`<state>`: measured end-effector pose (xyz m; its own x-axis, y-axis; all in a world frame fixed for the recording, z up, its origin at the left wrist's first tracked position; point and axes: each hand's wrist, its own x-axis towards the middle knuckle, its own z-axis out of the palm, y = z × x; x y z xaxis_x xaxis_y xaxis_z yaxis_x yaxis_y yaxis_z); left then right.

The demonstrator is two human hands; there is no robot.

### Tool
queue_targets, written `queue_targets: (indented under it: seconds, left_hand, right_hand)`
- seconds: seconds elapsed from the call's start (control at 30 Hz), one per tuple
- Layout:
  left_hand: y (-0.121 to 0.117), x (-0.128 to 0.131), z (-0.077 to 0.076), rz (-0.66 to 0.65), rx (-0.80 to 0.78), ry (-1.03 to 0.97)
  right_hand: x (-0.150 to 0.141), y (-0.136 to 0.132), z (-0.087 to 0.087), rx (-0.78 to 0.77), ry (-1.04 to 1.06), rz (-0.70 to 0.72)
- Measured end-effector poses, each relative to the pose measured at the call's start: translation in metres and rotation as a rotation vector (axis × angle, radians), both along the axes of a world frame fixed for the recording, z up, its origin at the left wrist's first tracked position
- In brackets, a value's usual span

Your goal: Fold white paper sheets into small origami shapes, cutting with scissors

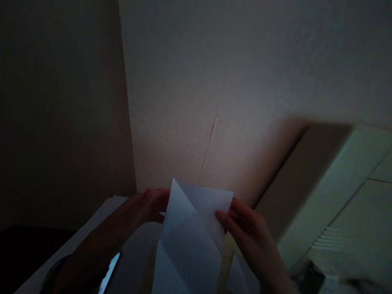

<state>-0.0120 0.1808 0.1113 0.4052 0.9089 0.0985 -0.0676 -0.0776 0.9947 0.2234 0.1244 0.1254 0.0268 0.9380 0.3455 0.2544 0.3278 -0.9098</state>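
From my end, I see the creased sheet (191,241) as pale bluish white, patterned with straight diagonal fold lines; left of it glows an icy blue-white phone screen (109,274), and at its right edge shows a dull yellow-tan table (227,257). Farther right of the sheet I get a pale grey-green panelled unit (346,208) ruled with thin dark lines, while above it I have a grey wall (180,102) warming to dusky pink.
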Motion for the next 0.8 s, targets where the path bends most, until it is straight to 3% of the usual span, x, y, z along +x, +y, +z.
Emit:
queue_targets:
  seconds: [0.13,0.23,0.4,0.6,0.7,0.8]
  left_hand:
    - [0.001,-0.01,0.004,-0.013,0.056,0.099]
    - [-0.005,-0.002,0.011,0.02,0.073,0.209]
    - [-0.014,0.014,0.021,-0.002,0.096,0.19]
    - [-0.017,0.019,0.018,0.065,0.19,0.257]
    - [-0.013,0.008,0.013,0.098,0.29,0.383]
    - [-0.005,-0.023,0.002,0.15,0.304,0.54]
  right_hand:
    - [-0.007,0.0,0.0,0.032,0.013,-0.05]
    - [-0.013,0.0,0.001,0.039,0.054,-0.068]
    - [-0.017,-0.001,0.003,0.039,0.107,-0.095]
    - [-0.012,0.001,0.002,0.042,0.11,-0.079]
    - [-0.007,0.002,0.0,0.032,0.064,-0.065]
    - [-0.002,0.001,-0.001,0.052,-0.021,-0.16]
